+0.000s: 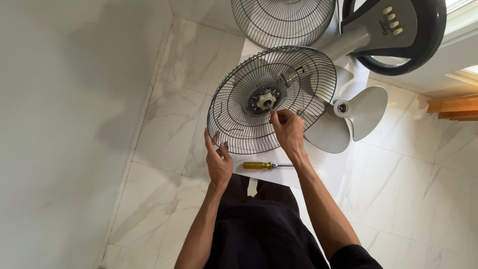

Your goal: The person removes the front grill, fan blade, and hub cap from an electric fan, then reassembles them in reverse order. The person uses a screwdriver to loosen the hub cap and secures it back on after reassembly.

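Observation:
A round wire fan guard (pixel 303 79) stands tilted on the fan's motor, with a white nut (pixel 265 100) at its hub. My left hand (pixel 218 159) steadies the guard's lower left rim, fingers spread against the wires. Through the wires, my right hand (pixel 287 127) reaches toward the hub, fingertips pinched at the motor shaft just below the nut. A grey three-blade fan propeller (pixel 348 117) lies to the right of the guard.
A yellow-handled screwdriver (pixel 266 165) lies on the white surface (pixel 326 167) near my lap. A second wire guard (pixel 284 20) and the fan's grey and black base (pixel 398 30) with buttons sit beyond. Marble floor tiles surround it; a wall is left.

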